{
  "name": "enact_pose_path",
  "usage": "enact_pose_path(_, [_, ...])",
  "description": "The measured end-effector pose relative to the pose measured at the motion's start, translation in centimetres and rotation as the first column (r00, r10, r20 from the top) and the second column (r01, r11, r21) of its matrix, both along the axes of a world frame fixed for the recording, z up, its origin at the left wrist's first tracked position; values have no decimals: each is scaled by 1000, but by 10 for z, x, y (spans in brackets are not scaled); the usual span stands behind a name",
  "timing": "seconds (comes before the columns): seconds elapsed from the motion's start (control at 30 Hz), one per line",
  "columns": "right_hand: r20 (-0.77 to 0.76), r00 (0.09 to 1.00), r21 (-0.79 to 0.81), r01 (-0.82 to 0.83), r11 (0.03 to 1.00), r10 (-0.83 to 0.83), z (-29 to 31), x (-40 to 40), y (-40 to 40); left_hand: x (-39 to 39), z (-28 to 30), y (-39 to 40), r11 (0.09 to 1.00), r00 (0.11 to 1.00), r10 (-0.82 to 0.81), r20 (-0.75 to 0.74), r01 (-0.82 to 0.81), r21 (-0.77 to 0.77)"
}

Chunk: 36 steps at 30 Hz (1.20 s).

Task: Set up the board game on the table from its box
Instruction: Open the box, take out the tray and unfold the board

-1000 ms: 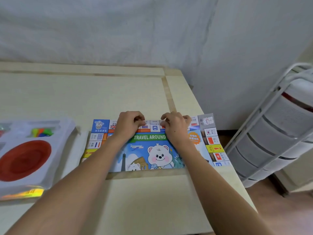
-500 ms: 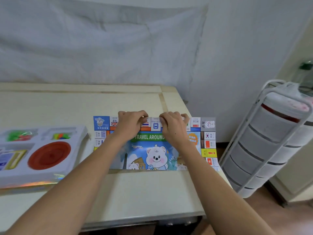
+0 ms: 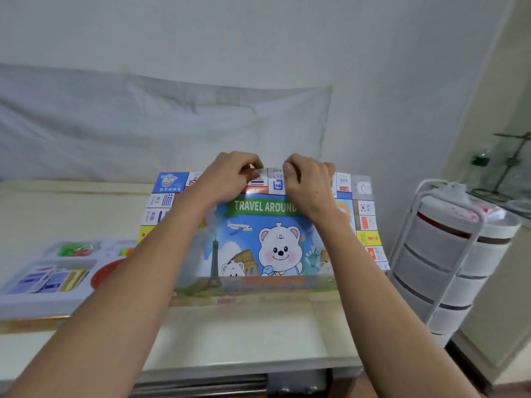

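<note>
Hands pinch the far edge of the game board [image 3: 275, 239], left hand [image 3: 230, 179] and right hand [image 3: 309, 182] close together at its middle. The board stands tilted near the counter [image 3: 244, 334] right edge; the box tray [image 3: 43, 303] lies at the left.

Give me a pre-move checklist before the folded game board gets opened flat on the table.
1. Left hand pinching the game board's far edge: ok.
2. Right hand pinching the same edge: ok.
3. Board lifted clear of the table: not ok, near fold still rests on it.
4. Insert tray clear of the board: cannot tell, left forearm hides the gap.
5. Table room beyond the board: ok.
6. Drawer rack off the table: ok.
</note>
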State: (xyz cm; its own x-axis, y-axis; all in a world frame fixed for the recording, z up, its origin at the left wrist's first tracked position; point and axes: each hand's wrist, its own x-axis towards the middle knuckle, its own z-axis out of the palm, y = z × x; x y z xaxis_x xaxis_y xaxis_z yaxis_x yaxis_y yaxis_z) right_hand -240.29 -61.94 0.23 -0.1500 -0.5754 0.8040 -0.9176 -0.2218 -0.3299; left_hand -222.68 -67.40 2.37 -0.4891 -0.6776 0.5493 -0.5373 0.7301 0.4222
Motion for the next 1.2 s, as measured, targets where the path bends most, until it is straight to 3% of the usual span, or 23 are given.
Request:
enact_pose_path(0.33, [-137, 979, 119, 166, 979, -150, 14, -28, -94, -34, -6, -89, 960, 976, 217, -4, -214, -183])
enact_pose_path(0.6, [-131, 974, 285, 216, 934, -185, -78, -48, -184, -65, -91, -170, 959, 962, 268, 47, -262, -104])
enact_pose_path(0.8, [-166, 974, 476, 218, 852, -156, -163, -49, -217, -65, -182, -199, 942, 923, 334, 190, -332, -42])
enact_pose_path(0.93, [-176, 977, 554, 202, 807, -123, -210, -45, -226, -62, -222, -202, 949, 892, 293, 345, -316, 11])
enact_pose_path(1.1, [-163, 974, 551, 224, 804, -160, -236, -46, -224, -57, -243, -191, 950, 872, 256, 417, -307, 59])
enact_pose_path(1.2, [-120, 978, 524, 206, 826, -168, -234, -45, -219, -54, -244, -181, 958, 807, 177, 563, -273, 91])
